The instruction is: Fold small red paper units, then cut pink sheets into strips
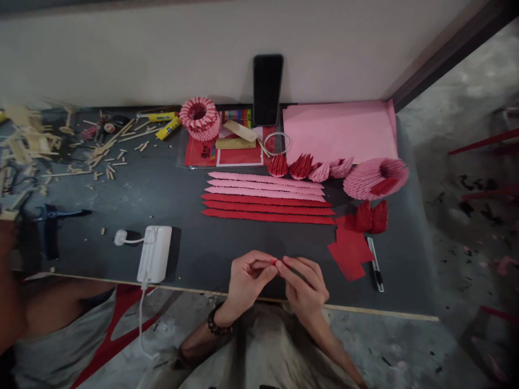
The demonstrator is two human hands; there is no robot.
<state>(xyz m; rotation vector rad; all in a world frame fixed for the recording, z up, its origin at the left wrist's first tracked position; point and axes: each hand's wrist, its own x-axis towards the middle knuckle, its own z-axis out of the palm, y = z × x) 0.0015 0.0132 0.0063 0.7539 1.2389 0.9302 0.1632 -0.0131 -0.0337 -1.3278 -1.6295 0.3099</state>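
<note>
My left hand (247, 280) and my right hand (305, 286) meet over the near edge of the dark table (194, 259). Both pinch one small piece of red paper (274, 262) between their fingertips. A beaded bracelet (214, 324) is on my left wrist. Beyond the hands lie long rows of folded pink paper units (265, 185) and red paper units (267, 209). Loose red paper squares (351, 253) lie to the right of my hands, beside a pen-like cutter (375, 263).
A pink folded-paper ring (375, 177), small red and pink folded stacks (302, 166), pink sheets (338, 129), a standing phone (267, 89), another paper ring (199, 116), glue sticks (167, 123). A white power bank (154, 253) with cable at left. Wooden sticks (101, 154) litter the far left. Another person sits at left.
</note>
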